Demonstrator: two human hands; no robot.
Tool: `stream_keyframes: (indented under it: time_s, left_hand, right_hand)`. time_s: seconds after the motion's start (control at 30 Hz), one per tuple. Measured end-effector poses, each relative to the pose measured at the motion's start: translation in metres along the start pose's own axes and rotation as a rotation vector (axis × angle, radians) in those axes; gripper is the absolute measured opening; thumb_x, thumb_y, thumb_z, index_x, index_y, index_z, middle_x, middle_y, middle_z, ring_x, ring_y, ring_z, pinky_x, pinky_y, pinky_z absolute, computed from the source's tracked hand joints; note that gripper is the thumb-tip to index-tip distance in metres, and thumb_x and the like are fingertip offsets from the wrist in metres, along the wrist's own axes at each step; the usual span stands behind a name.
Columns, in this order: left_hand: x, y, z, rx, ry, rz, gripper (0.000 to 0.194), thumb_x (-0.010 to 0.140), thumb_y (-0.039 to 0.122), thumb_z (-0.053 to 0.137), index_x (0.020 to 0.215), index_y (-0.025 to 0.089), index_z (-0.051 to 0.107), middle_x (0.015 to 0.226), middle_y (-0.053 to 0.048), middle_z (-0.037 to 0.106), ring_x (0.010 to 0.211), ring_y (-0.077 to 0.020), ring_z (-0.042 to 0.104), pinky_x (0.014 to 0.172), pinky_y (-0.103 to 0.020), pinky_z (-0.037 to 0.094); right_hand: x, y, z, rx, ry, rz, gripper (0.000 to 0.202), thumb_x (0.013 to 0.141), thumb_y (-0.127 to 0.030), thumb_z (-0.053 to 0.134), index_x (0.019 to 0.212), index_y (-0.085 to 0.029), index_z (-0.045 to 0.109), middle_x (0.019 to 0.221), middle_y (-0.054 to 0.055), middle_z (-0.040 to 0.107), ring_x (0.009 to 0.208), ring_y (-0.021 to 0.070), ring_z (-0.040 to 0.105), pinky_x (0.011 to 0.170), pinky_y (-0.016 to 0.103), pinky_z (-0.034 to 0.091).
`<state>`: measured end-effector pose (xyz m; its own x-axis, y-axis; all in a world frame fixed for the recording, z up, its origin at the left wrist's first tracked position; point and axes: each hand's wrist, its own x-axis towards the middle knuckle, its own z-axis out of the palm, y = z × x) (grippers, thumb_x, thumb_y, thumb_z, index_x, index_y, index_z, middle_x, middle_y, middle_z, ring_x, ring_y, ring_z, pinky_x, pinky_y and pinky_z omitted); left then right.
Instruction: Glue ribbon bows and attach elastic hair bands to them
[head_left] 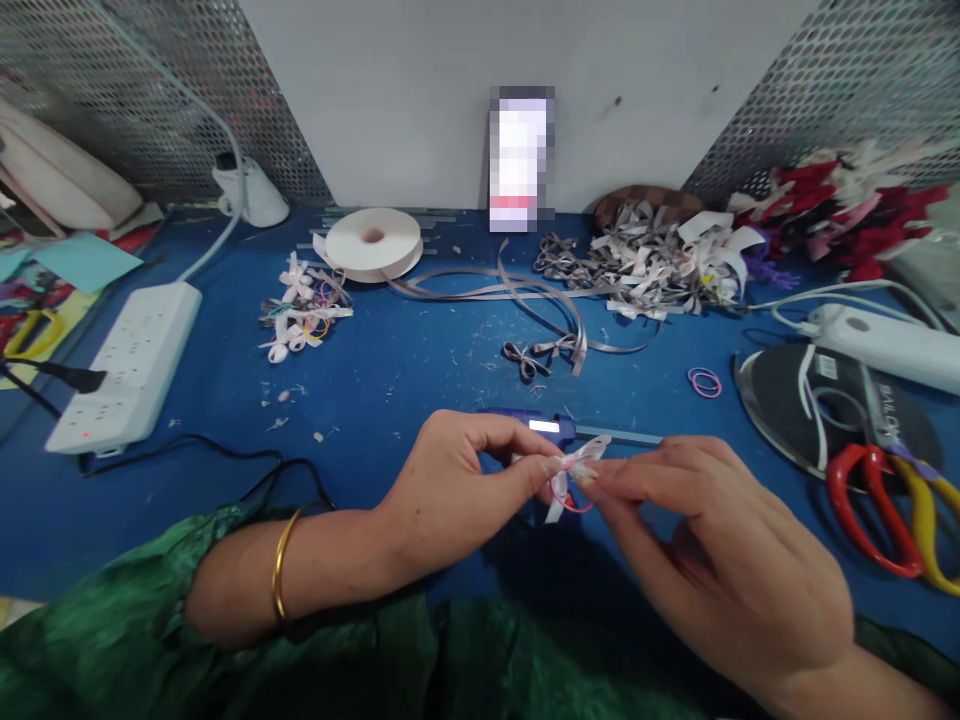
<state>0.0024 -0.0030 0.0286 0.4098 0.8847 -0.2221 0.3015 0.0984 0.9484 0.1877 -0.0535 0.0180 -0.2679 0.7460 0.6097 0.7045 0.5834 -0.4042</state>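
Between my two hands is a small white ribbon bow (pixel 592 449) with a pink hair elastic (pixel 576 507) looped at it. My left hand (pixel 480 475) pinches the bow's left side between thumb and fingers. Closed at the bow's right side, my right hand (pixel 712 530) presses its fingertips near the middle. Fingers hide part of the bow. Just behind my hands lies a blue glue gun (pixel 555 428) with a clear stick (pixel 619 436) reaching right. Two grey ribbon bows (pixel 526 360) rest beyond it, beside loose grey ribbon (pixel 577 345).
A white ribbon spool (pixel 373 245) and finished bows (pixel 300 310) sit at the back left, near a power strip (pixel 124 365). At right are a ribbon pile (pixel 645 265), pink elastics (pixel 705 382), a black spool (pixel 832 400) and red-handled scissors (pixel 862 510). A phone (pixel 516 160) leans behind.
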Motion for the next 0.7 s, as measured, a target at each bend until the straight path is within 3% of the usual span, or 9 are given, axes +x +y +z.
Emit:
stream_keyframes:
  time_s: [0.13, 0.27, 0.33, 0.53, 0.7]
  left_hand:
    - [0.0, 0.0, 0.0, -0.009, 0.002, 0.02, 0.012, 0.081, 0.015, 0.07, 0.074, 0.013, 0.079, 0.068, -0.002, 0.077, 0.063, -0.0118, 0.066, 0.066, -0.019, 0.05]
    - [0.0, 0.001, -0.001, -0.008, 0.004, 0.005, 0.012, 0.082, 0.017, 0.069, 0.077, 0.013, 0.079, 0.067, -0.001, 0.077, 0.064, -0.0125, 0.067, 0.066, -0.02, 0.05]
    - [0.0, 0.002, -0.002, -0.011, 0.012, -0.007, 0.011, 0.082, 0.017, 0.07, 0.077, 0.014, 0.079, 0.067, -0.001, 0.077, 0.065, -0.0128, 0.068, 0.066, -0.021, 0.05]
    - [-0.002, 0.001, 0.0, 0.009, 0.0, -0.001, 0.012, 0.082, 0.018, 0.069, 0.076, 0.015, 0.079, 0.07, -0.002, 0.077, 0.068, -0.0146, 0.069, 0.068, -0.023, 0.051]
    - [-0.002, 0.0, 0.002, 0.002, -0.003, -0.006, 0.011, 0.082, 0.018, 0.07, 0.076, 0.014, 0.079, 0.07, -0.002, 0.077, 0.069, -0.0144, 0.069, 0.07, -0.022, 0.051]
  right_hand:
    - [-0.002, 0.0, 0.0, 0.017, -0.012, -0.021, 0.016, 0.082, -0.005, 0.068, 0.09, -0.018, 0.063, 0.076, 0.003, 0.073, 0.064, 0.0146, 0.064, 0.064, 0.031, 0.051]
    - [-0.011, 0.002, 0.002, 0.199, 0.052, 0.308, 0.014, 0.084, -0.014, 0.071, 0.091, -0.023, 0.064, 0.08, -0.001, 0.071, 0.071, 0.0138, 0.066, 0.063, 0.027, 0.052]
    - [-0.014, 0.003, 0.003, 0.24, 0.099, 0.368, 0.017, 0.082, -0.013, 0.073, 0.093, -0.024, 0.065, 0.081, -0.001, 0.07, 0.071, 0.0137, 0.066, 0.061, 0.026, 0.052]
    - [-0.005, 0.001, 0.0, 0.154, 0.005, 0.156, 0.015, 0.084, -0.009, 0.068, 0.09, -0.022, 0.063, 0.075, -0.001, 0.07, 0.065, 0.013, 0.066, 0.064, 0.028, 0.053]
    - [0.001, 0.0, 0.001, 0.051, 0.021, 0.023, 0.014, 0.084, -0.006, 0.066, 0.089, -0.02, 0.062, 0.072, 0.0, 0.072, 0.062, 0.0133, 0.065, 0.061, 0.03, 0.051]
